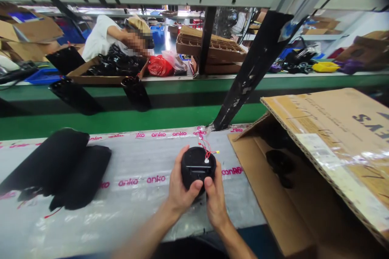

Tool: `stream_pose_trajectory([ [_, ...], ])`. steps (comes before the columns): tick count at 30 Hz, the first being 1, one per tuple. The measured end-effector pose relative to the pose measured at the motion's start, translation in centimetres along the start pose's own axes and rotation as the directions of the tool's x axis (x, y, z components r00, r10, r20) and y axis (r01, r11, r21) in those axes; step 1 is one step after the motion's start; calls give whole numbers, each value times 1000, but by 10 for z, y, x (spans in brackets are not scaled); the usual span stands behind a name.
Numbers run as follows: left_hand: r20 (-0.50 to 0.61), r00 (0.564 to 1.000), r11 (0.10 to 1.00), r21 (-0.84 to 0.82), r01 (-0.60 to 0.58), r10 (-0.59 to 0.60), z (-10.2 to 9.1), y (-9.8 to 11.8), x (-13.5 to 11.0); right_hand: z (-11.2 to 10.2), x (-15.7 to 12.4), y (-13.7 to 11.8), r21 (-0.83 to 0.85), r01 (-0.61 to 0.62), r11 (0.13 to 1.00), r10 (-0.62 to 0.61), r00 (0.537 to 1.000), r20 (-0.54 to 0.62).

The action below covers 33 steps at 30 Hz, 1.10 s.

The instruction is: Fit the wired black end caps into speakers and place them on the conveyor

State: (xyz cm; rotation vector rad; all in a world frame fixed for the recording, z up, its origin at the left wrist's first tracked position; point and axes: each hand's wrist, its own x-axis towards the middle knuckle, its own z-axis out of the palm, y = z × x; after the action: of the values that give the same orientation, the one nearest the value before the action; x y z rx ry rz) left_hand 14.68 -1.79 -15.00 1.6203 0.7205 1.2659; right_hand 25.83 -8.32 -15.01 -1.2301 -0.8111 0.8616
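Note:
Between both hands is a round black device housing [194, 160], its end face turned up toward me. Red wires [208, 153] with small white and yellow connectors come out near its upper right. My left hand [180, 186] wraps round the left side, with its thumb on the near edge. On the right side my right hand [216, 194] grips it the same way, the two thumbs close together. To the left, black fabric-covered cylinders [71, 170] lie on the table, with thin red wires at their near ends.
A plastic-covered table [133, 202] with pink-lettered tape lies under my hands. At right stands an open cardboard box [288, 218] with black parts inside. A slanted black post [251, 68] rises behind. Across a green divider [170, 115], a person [100, 36] leans over a box of black parts.

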Motion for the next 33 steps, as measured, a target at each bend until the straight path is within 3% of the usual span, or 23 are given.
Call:
stream_pose_trajectory([
  [3, -84, 994, 997, -3, -75, 75, 7, -1, -1, 12, -5, -5, -23, 25, 999, -27, 996, -86],
  [6, -72, 989, 992, 3, -128, 127, 7, 5, 2, 16, -10, -8, -69, 91, 993, -100, 984, -148],
  [9, -14, 990, 989, 34, -142, 143, 2, 7, 2, 12, -9, -6, -151, 150, 977, -167, 979, -113],
  [15, -2, 984, 981, 77, -176, 176, -7, -5, -8, -1, 1, -12, -215, 242, 946, -220, 968, 125],
  [22, 5, 1000, 976, 216, -29, 29, -4, 27, -10, 6, 3, -36, -256, 178, 950, -168, 984, 62],
  [28, -41, 964, 949, 194, -250, 263, -4, 22, -14, 11, -3, -28, -278, 235, 931, -229, 972, 55],
  [33, 3, 966, 955, 154, -255, 257, -3, 19, -13, 9, -4, -17, -183, 280, 942, -274, 960, 58],
])
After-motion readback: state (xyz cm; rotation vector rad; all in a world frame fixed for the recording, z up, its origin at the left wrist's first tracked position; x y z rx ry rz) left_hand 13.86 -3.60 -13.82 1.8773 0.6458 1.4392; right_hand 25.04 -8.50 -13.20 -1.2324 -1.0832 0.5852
